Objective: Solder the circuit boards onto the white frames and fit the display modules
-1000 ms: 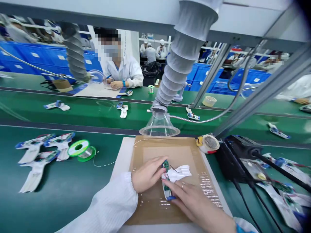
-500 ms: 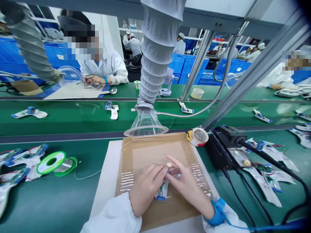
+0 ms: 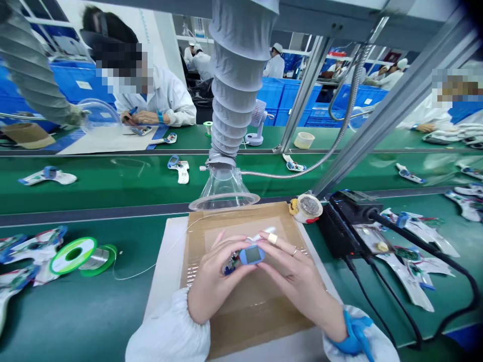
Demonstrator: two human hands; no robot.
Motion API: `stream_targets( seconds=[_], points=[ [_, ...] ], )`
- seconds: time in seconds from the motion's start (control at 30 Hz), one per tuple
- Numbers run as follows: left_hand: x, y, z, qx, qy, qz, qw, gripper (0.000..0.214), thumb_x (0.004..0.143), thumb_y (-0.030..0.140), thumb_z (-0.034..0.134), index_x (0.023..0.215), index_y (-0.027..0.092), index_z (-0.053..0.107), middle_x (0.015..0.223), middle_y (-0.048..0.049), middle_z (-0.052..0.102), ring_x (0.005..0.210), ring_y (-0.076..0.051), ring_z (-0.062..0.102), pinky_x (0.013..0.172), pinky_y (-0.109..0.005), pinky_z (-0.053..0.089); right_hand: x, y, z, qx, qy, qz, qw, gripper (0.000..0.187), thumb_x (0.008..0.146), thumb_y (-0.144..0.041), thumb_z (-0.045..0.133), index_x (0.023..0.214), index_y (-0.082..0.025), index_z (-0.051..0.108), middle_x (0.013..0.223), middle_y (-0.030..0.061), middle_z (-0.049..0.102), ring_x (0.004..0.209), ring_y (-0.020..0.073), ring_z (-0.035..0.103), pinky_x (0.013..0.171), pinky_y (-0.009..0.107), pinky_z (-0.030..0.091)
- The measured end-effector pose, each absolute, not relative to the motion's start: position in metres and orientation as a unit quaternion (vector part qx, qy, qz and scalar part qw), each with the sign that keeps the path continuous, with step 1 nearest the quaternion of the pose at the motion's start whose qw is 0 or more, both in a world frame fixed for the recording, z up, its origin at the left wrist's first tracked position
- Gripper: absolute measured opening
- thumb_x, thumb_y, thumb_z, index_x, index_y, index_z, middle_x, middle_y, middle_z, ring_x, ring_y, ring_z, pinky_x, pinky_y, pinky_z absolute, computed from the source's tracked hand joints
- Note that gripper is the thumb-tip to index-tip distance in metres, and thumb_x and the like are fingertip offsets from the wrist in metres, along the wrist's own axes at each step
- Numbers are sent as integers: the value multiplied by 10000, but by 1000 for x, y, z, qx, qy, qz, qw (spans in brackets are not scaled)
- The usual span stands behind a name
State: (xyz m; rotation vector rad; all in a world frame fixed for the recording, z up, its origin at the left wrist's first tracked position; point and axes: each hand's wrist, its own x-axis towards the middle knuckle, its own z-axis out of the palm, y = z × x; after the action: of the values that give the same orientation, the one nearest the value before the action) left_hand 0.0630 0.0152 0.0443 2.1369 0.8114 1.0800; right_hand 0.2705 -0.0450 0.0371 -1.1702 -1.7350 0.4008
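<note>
Both my hands hold one small device above the brown taped cardboard mat. It has a blue frame round a grey screen, a white shell behind, and a green circuit board with wires showing at its left end. My left hand grips that left end with curled fingers. My right hand pinches the right side; its forefinger wears a tan finger cot. The screen faces up toward me.
A clear fume-extractor funnel hangs just behind the mat. A green solder spool and several unfinished white shells lie left. A black soldering station with cables, a tip cleaner and more shells lie right. A person writes across the green conveyor.
The device has been lifted off the mat and turned so its blue-framed screen faces up. Both hands rose with it; the camera view shifted slightly.
</note>
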Motion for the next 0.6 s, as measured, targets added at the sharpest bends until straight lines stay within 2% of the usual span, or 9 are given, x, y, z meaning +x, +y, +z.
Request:
stream_targets(
  seconds=[0.07, 0.13, 0.23, 0.33, 0.4, 0.47, 0.6],
  points=[
    [63, 18, 50, 839, 265, 405, 247, 288, 981, 266, 723, 1260, 266, 653, 1213, -48, 772, 1187, -241, 716, 1270, -625, 317, 276, -43, 43, -450, -764, 85, 454, 577, 1016, -118, 594, 1536, -352, 506, 1378, 56, 699, 1253, 190, 694, 1074, 349, 605],
    [61, 19, 53, 857, 251, 388, 226, 314, 978, 241, 724, 1280, 265, 641, 1214, -53, 772, 1220, -258, 696, 1256, -667, 300, 280, -42, 46, -438, -792, 57, 422, 607, 1024, -119, 580, 1575, -335, 447, 1283, 64, 727, 1172, 175, 721, 1019, 326, 632],
    [61, 19, 52, 845, 273, 379, 261, 338, 938, 292, 776, 1256, 276, 662, 1176, -49, 777, 1223, -283, 682, 1219, -692, 336, 281, -42, 44, -440, -798, 48, 409, 559, 1035, -147, 574, 1560, -311, 472, 1216, 67, 738, 1099, 172, 742, 967, 316, 651],
    [64, 15, 45, 783, 321, 416, 334, 318, 890, 404, 817, 1163, 276, 718, 1125, -55, 779, 1202, -283, 680, 1106, -570, 517, 279, -42, 41, -442, -784, 56, 433, 481, 1039, -161, 575, 1499, -299, 547, 1222, 60, 756, 1085, 171, 757, 962, 302, 651],
    [68, 13, 39, 744, 337, 441, 372, 290, 884, 447, 812, 1112, 280, 744, 1123, -55, 779, 1194, -272, 682, 1035, -493, 576, 278, -42, 41, -445, -771, 60, 452, 414, 1032, -182, 600, 1433, -284, 606, 1205, 57, 774, 1073, 176, 769, 950, 292, 655],
    [70, 11, 36, 733, 331, 453, 386, 273, 898, 441, 800, 1126, 300, 749, 1128, -40, 780, 1161, -251, 697, 1093, -508, 538, 278, -42, 45, -451, -766, 71, 452, 358, 1018, -203, 631, 1370, -265, 649, 1211, 63, 777, 1099, 183, 766, 963, 286, 650],
    [69, 11, 39, 764, 290, 434, 378, 283, 934, 363, 779, 1208, 329, 722, 1111, -14, 768, 1083, -216, 717, 1249, -624, 323, 283, -42, 55, -440, -780, 105, 432, 344, 1010, -217, 644, 1354, -233, 654, 1263, 73, 756, 1166, 163, 736, 1033, 270, 612]
  ],
)
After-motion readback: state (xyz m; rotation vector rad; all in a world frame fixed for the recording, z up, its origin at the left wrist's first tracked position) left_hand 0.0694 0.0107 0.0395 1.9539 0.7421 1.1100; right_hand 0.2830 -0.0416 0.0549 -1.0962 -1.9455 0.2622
